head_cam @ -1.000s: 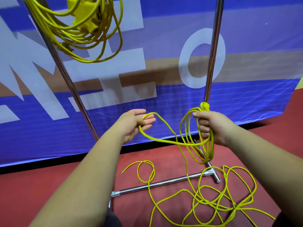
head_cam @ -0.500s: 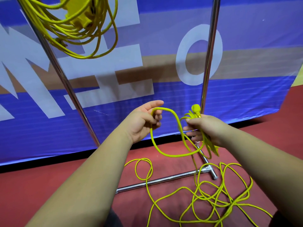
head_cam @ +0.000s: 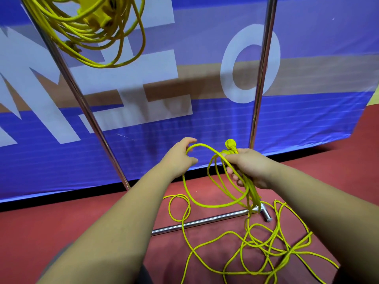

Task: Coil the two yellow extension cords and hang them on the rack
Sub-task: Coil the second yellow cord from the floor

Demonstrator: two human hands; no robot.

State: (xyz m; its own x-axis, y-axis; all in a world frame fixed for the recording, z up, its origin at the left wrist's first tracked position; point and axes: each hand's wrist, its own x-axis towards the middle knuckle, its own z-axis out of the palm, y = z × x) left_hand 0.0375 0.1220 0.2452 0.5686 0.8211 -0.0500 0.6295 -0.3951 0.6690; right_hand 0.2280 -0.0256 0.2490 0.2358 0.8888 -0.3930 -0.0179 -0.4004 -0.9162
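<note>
Up-left of the left hand [head_cam: 179, 155], the first cord [head_cam: 82, 31] hung coiled on the rack [head_cam: 81, 99]. That hand pinched a new loop of the second cord [head_cam: 213, 206]. The right hand [head_cam: 251, 167] gripped the gathered loops, with slack below it. Coiling seemed to be midway, and the next move would be to lay this loop into the right grip.

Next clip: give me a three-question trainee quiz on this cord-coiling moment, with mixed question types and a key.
1. True or false: a coiled cord already hangs on the rack.
2. Which hand grips the gathered loops just below the plug? A) left B) right
3. Fill in: the rest of the second cord lies loose on the red ____.
Key: 1 true; 2 B, the right hand; 3 floor.
</note>
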